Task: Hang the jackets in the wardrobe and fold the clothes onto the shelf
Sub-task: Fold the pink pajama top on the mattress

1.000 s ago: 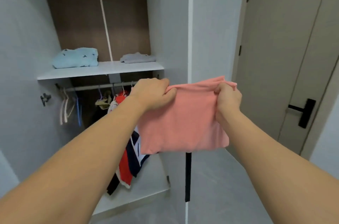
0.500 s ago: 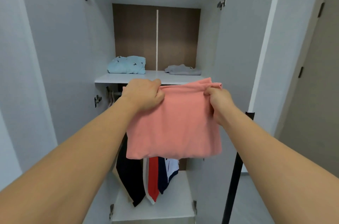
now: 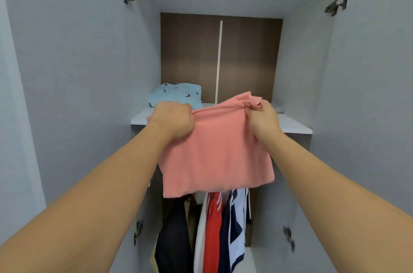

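Head view: two hands [image 3: 172,119] [image 3: 263,120], one pink garment [image 3: 214,156]

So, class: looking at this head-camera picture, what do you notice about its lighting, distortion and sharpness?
Head view: soft, even light with no glare; the wide lens bows the wardrobe walls outward and stretches both forearms; the pink garment and both hands, left and right, are fairly sharp; shadow darkens the hanging jackets below the shelf.
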A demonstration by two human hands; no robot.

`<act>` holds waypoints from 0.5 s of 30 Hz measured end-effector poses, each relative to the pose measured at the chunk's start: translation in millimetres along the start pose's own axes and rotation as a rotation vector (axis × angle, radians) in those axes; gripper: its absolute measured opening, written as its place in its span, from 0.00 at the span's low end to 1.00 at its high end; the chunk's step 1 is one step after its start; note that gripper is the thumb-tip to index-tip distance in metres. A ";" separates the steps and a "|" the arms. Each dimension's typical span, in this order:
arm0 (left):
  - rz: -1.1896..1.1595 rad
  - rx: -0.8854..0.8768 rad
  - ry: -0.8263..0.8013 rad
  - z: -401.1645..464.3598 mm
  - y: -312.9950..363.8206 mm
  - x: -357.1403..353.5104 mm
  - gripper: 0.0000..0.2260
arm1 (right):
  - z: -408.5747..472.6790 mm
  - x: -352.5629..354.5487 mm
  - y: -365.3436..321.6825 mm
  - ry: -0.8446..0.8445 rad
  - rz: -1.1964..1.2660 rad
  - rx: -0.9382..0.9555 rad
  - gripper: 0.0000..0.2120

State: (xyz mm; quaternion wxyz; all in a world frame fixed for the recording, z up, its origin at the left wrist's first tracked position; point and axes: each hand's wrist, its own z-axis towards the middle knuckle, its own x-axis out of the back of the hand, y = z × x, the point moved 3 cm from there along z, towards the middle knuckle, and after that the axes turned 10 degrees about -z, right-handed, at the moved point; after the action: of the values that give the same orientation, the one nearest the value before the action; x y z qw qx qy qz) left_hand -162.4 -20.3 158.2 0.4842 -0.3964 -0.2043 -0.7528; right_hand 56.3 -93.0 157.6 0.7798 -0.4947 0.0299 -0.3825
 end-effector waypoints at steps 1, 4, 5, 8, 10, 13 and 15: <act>0.039 0.047 -0.035 12.2 -11.9 -6.5 0.09 | 12.4 -14.9 -1.0 0.001 -0.017 0.017 0.11; 0.112 0.170 -0.117 44.9 -48.4 -23.0 0.15 | 54.3 -52.8 -8.6 -0.011 -0.039 0.084 0.13; 0.123 0.214 -0.123 55.0 -60.0 -26.4 0.16 | 69.0 -63.3 -13.5 -0.018 -0.040 0.111 0.13; 0.149 0.345 -0.075 84.0 -86.5 -25.0 0.16 | 112.9 -90.1 -28.2 -0.017 -0.027 0.190 0.12; 0.145 0.394 0.015 109.5 -97.9 -12.5 0.15 | 145.9 -103.5 -39.8 -0.009 0.030 0.208 0.12; 0.070 0.471 0.113 150.8 -112.5 12.4 0.18 | 195.4 -118.1 -58.8 0.018 0.107 0.165 0.15; 0.056 0.494 0.159 180.1 -121.1 24.0 0.19 | 226.0 -127.2 -69.0 0.041 0.176 0.119 0.15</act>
State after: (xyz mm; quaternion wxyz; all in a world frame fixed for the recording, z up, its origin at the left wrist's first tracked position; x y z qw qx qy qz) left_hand -203.6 144.8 295.0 0.6014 -0.2112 -0.3324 -0.6952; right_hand 23.5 140.9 285.1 0.8375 -0.4350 0.0664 -0.3239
